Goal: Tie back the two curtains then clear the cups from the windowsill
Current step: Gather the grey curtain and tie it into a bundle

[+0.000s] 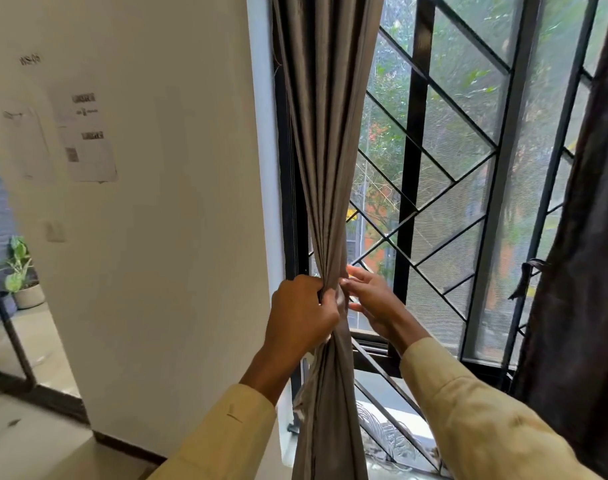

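The grey left curtain (325, 140) hangs bunched into a narrow bundle at the window's left edge. My left hand (300, 311) grips the bundle from the left, fingers curled round the folds at waist height. Just right of it, my right hand (368, 299) touches the bundle's right side, fingers spread and fairly straight, thumb towards the fabric. A dark brown right curtain (579, 237) hangs at the far right, gathered, with a dark tie strap (527, 275) dangling at its left edge. No cups are in view.
A black diamond-pattern window grille (434, 188) and mesh screen fill the window. A white wall (164, 237) with taped papers (87, 140) stands left. A potted plant (20, 271) sits on the floor far left, beyond a black metal frame (8, 327).
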